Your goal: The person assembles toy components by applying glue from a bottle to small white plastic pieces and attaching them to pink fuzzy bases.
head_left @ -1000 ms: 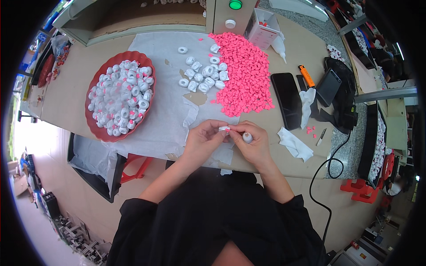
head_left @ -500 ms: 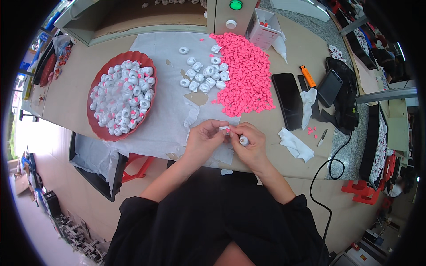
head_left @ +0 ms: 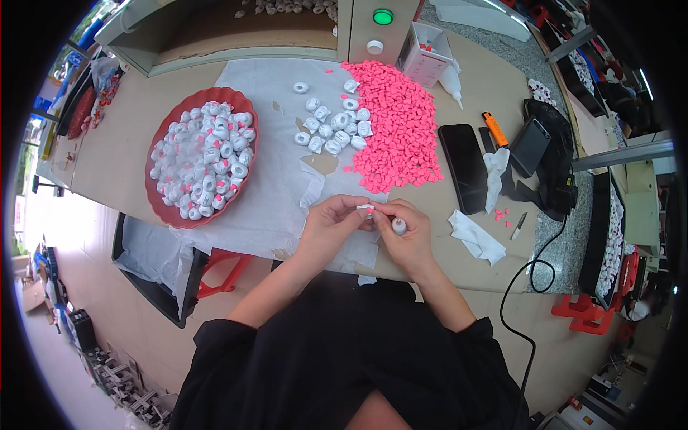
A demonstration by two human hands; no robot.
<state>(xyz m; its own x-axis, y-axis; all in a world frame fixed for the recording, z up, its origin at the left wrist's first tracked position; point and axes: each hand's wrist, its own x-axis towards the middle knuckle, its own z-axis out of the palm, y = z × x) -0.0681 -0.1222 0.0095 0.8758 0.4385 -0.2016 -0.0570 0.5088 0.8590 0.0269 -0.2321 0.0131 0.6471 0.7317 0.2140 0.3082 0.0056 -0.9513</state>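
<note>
Fingertips of my left hand [head_left: 326, 223] are closed on a small white ring-shaped piece [head_left: 363, 207] over the near edge of the paper. A tiny pink piece [head_left: 370, 211] sits against it, where the fingers of my right hand [head_left: 412, 244] meet the left. A white rounded bottle-like thing with a brownish tip [head_left: 399, 226] is also tucked in my right hand; most of it is hidden. Beyond the hands lie several loose white pieces [head_left: 325, 131] beside a large pile of pink pieces [head_left: 398, 122].
A red scalloped bowl [head_left: 151, 190] heaped with white pieces, many bearing pink bits, stands at left. On the right are a black phone [head_left: 463, 168], crumpled tissue [head_left: 477, 238], an orange-handled tool [head_left: 495, 130], a small blade [head_left: 519, 226] and a white box [head_left: 424, 57].
The whole view has shifted slightly, with the table appearing a little lower. My hands stay together on the white piece, and the bottle-like thing in my right hand has tilted a little.
</note>
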